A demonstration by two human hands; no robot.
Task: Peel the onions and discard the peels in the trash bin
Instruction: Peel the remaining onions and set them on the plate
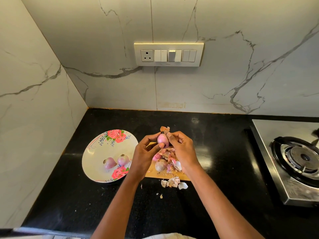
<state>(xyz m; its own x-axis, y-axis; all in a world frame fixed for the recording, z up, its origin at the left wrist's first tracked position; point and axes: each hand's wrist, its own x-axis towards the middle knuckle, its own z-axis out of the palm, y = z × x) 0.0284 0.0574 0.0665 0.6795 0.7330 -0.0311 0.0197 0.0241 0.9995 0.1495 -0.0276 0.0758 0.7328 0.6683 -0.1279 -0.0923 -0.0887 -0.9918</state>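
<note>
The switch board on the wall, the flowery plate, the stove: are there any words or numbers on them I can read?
No words or numbers can be read anywhere.
Switch board: tiny marks under the switches, too small and blurred to read.
Plate: only painted roses and swirls, no writing.
Stove: no label shows.
Onions and peels: no text.

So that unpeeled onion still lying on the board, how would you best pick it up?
Take the unpeeled onion round its fat middle, fingers coming down from above and from the left, its open side. It lies on the board with the peel pile heaped against its right, so a grip from there would likely gather loose skins too.
</note>
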